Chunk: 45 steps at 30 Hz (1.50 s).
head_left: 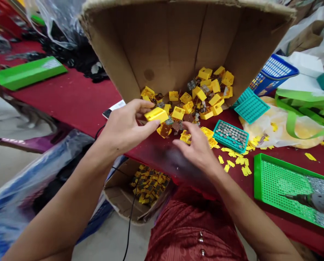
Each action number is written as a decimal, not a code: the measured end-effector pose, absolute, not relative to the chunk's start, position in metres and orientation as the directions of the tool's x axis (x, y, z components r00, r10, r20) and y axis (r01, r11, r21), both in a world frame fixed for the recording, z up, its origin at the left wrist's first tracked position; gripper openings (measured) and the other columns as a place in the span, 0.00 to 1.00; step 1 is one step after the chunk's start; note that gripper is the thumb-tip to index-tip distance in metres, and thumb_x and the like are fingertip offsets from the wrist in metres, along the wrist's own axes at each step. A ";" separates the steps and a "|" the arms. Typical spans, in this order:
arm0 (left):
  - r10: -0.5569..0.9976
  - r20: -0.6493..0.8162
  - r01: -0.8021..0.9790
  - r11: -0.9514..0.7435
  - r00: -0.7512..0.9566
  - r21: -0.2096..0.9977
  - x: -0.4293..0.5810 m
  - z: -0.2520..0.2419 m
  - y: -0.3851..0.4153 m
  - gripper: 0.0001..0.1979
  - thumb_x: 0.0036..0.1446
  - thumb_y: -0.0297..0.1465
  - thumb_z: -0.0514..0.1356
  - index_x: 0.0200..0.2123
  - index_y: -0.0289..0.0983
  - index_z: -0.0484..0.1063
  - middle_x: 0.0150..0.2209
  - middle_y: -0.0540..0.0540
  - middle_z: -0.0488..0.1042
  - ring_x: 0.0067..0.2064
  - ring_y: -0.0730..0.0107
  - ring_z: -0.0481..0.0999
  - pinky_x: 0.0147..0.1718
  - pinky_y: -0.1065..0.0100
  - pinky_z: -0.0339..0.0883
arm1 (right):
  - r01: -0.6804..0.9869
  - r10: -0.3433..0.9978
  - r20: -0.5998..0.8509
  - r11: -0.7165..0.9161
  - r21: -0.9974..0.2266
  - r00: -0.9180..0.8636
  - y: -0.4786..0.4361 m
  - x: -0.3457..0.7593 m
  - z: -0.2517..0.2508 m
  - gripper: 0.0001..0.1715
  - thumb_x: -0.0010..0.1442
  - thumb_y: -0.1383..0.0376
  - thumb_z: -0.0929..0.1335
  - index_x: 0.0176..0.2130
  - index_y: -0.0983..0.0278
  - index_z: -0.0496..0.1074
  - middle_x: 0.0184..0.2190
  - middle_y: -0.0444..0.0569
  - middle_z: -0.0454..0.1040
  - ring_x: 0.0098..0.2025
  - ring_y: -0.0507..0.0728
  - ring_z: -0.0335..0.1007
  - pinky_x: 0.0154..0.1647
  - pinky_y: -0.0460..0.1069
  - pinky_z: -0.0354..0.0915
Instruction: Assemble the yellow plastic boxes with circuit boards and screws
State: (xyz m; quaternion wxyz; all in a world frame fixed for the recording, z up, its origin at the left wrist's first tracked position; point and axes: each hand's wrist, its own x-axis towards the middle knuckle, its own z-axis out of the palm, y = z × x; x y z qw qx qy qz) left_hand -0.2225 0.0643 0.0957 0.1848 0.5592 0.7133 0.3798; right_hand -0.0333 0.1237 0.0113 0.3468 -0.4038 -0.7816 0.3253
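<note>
Head-worn view, facing forward, downward (close)

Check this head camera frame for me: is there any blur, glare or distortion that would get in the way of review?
Head view: wide-angle distortion bows the cardboard box and stretches things near the frame edges. A dark, smeary sheen lies on the red table beside the right hand. The yellow plastic piece in the left hand looks fairly sharp, without strong glare.
</note>
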 end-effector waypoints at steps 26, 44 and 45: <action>0.454 -0.755 -0.382 0.878 0.473 0.288 -0.100 0.025 0.006 0.27 0.62 0.50 0.55 0.34 0.32 0.80 0.33 0.35 0.82 0.28 0.66 0.79 0.20 0.74 0.69 | 0.366 0.965 -0.010 0.090 -0.926 -0.264 0.045 0.113 0.021 0.09 0.60 0.61 0.72 0.42 0.60 0.76 0.33 0.43 0.78 0.31 0.51 0.73 0.32 0.49 0.70; 0.686 -0.694 -0.437 0.705 0.218 0.559 -0.072 0.004 0.004 0.24 0.66 0.46 0.54 0.45 0.31 0.77 0.32 0.40 0.80 0.27 0.70 0.77 0.20 0.74 0.69 | 0.714 0.924 0.182 0.375 -0.591 -0.335 0.030 0.133 -0.032 0.13 0.68 0.69 0.63 0.48 0.65 0.75 0.41 0.53 0.76 0.44 0.57 0.72 0.48 0.56 0.71; 0.670 -0.706 -0.456 0.714 0.229 0.531 -0.072 0.006 0.005 0.23 0.68 0.44 0.53 0.45 0.31 0.77 0.32 0.40 0.80 0.27 0.69 0.78 0.20 0.74 0.69 | 0.715 0.927 0.186 0.370 -0.592 -0.326 0.030 0.132 -0.031 0.13 0.68 0.69 0.63 0.46 0.65 0.75 0.40 0.53 0.77 0.44 0.57 0.72 0.47 0.55 0.71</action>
